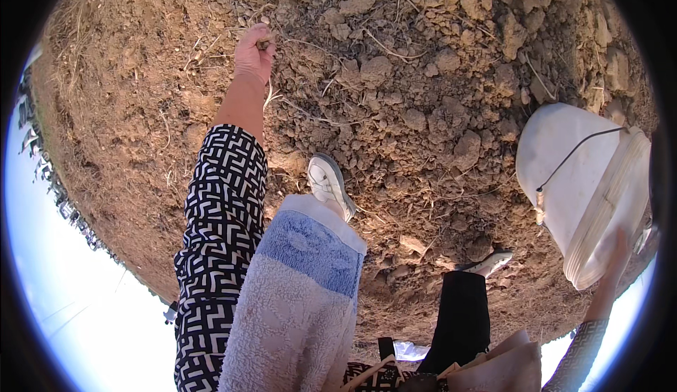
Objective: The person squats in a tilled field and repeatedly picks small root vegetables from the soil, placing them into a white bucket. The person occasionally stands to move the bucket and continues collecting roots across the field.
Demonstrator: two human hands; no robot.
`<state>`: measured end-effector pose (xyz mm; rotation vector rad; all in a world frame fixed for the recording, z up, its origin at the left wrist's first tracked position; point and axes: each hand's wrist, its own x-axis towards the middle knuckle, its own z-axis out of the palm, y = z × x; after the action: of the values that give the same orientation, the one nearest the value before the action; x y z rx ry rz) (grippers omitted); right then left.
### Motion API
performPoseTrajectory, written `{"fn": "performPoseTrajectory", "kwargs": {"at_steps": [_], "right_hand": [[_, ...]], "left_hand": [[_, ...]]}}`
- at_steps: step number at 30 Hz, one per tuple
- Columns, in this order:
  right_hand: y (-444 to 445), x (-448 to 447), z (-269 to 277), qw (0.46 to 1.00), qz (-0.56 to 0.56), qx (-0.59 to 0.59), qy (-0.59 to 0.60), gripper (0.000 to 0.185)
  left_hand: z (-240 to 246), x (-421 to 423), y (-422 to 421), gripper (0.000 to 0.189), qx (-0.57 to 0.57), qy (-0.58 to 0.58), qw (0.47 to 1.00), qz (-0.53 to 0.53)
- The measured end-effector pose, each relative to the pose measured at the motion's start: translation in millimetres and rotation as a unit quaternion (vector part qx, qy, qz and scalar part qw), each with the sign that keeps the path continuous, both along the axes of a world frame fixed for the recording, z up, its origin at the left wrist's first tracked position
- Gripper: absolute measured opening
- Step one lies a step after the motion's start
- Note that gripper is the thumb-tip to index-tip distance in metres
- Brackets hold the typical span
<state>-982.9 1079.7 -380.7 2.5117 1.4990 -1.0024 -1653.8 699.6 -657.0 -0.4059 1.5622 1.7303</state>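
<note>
My left hand (255,56) reaches down to dry, cloddy soil (391,95), its fingers closed around a small brown lump (263,44). Whether the lump is a clod or a pod is unclear. Thin pale stems or roots (201,56) and a few small pale bits lie beside that hand. Far to the right stands a white plastic bucket (560,164) with a wire handle (574,151) and a ribbed rim. My right hand (620,257) is at the bucket's mouth. Its fingers are blurred and partly hidden, so its grip does not show. What is inside the bucket is also hidden.
A white shoe (325,180) is planted in the soil, with a second shoe (494,262) further right below a black trouser leg (457,318). A blue-and-white towel (301,291) hangs before me. Larger clods (468,148) lie between the shoes and the bucket.
</note>
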Motion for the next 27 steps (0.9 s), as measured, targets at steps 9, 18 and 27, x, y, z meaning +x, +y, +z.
{"fn": "performPoseTrajectory", "kwargs": {"at_steps": [9, 18, 27], "right_hand": [[-5.0, -5.3, -3.7, 0.999, -0.005, 0.031, -0.015, 0.051], [-12.1, -10.7, -16.0, 0.998, -0.025, 0.057, -0.006, 0.05], [-6.5, 11.5, -17.2, 0.994, -0.019, 0.097, 0.044, 0.048]], "left_hand": [[-29.5, -49.3, -41.5, 0.017, -0.276, 0.042, 0.96, 0.025], [-94.4, -62.3, 3.8, 0.047, -0.628, 0.291, 0.616, -0.375], [62.2, 16.7, -18.4, 0.019, -0.149, -0.003, 0.969, -0.196]]}}
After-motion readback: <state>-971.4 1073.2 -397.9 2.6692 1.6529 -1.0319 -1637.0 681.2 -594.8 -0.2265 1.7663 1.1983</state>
